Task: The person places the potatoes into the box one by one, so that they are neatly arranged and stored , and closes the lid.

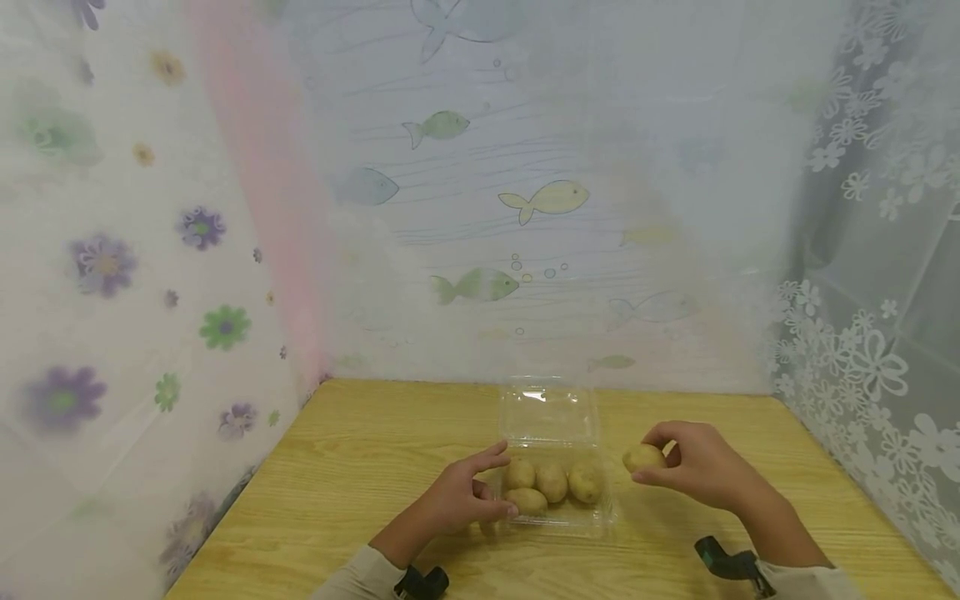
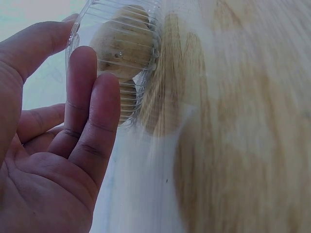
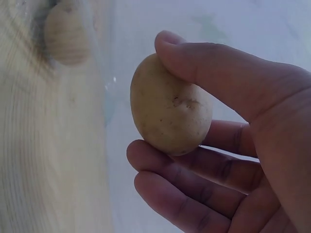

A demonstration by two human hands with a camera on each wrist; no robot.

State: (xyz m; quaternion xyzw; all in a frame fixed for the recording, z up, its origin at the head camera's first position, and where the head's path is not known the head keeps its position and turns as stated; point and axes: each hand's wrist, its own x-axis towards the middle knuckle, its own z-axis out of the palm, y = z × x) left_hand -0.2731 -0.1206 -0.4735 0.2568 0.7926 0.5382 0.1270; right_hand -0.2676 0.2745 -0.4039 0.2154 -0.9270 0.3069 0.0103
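A clear plastic clamshell box [image 1: 558, 527] lies on the table with its lid [image 1: 551, 412] folded back, several potatoes [image 1: 551, 482] inside. My left hand [image 1: 453, 497] holds the box by its left side, thumb at the front corner and index finger stretched toward the hinge. In the left wrist view, the thumb touches the rim of the ribbed box [image 2: 146, 48]. To the right of the box, my right hand [image 1: 705, 465] pinches one more potato [image 3: 170, 109] between thumb and fingers, above the table. The two lower fingers in the right wrist view are loosely bent.
The wooden table [image 1: 360, 442] ends at a fish-print curtain [image 1: 480, 333] behind. A flower-print curtain [image 1: 150, 333] hangs on the left, and a white-flowered sheet [image 1: 870, 358] on the right. Dark wrist mounts [image 1: 727, 560] sit below both hands.
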